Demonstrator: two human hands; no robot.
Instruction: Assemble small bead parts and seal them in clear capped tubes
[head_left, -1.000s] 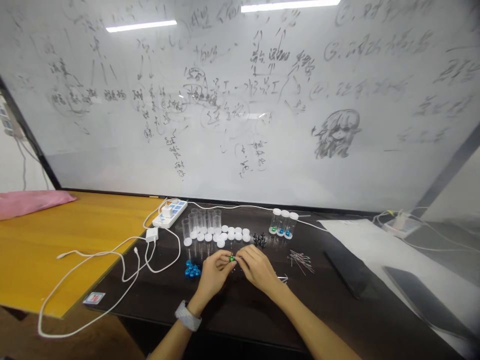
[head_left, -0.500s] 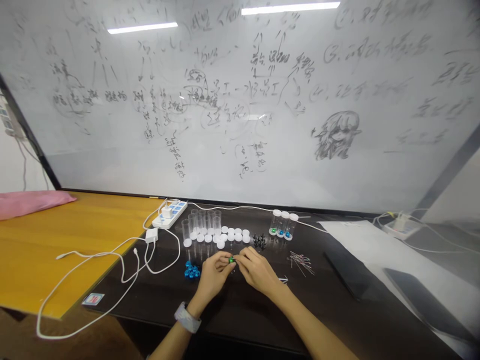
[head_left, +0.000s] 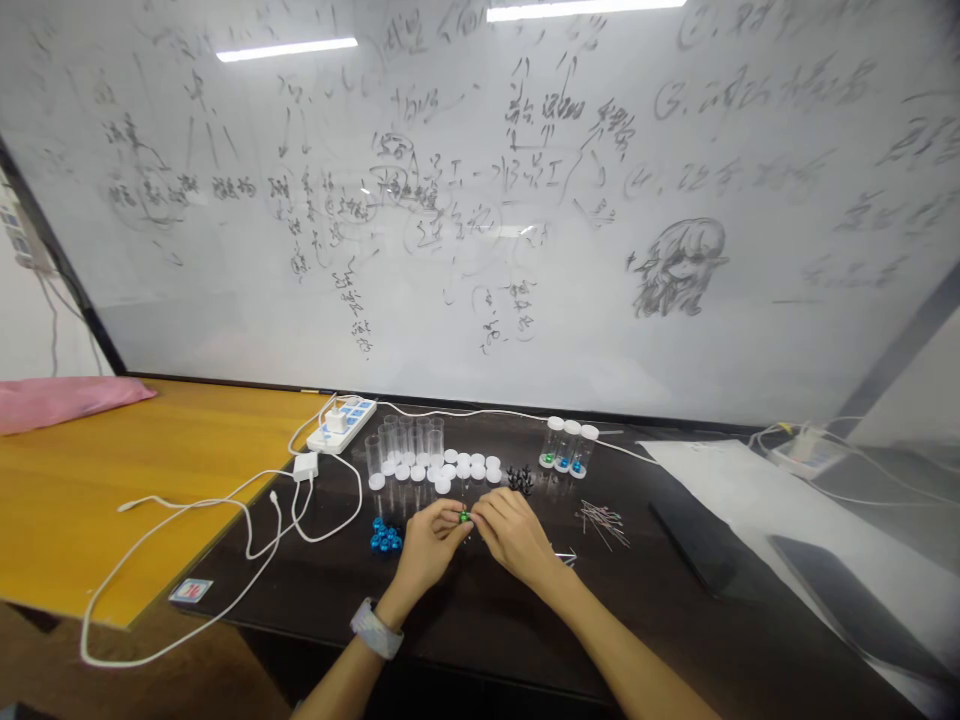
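A small green ball (head_left: 464, 517) sits pinched between the fingertips of my left hand (head_left: 431, 540). My right hand (head_left: 514, 530) is closed at the ball's right side, its fingertips together; what they pinch is too small to make out. Blue balls (head_left: 385, 537) lie in a cluster left of my left hand. Beyond my hands are white caps (head_left: 478, 467) and upright clear tubes (head_left: 375, 462). Small black pieces (head_left: 520, 480) are heaped behind my right hand. To its right lie thin pins (head_left: 604, 524) with coloured ends.
Three capped tubes (head_left: 571, 448) holding green or blue balls stand at the back. A power strip (head_left: 342, 426) and white cables (head_left: 244, 520) are at the left. Two dark flat devices (head_left: 701, 545) lie at the right, near white paper (head_left: 720, 470).
My right fingertips have curled in slightly beside the green ball. The whole view has shifted a little; my left hand keeps its hold.
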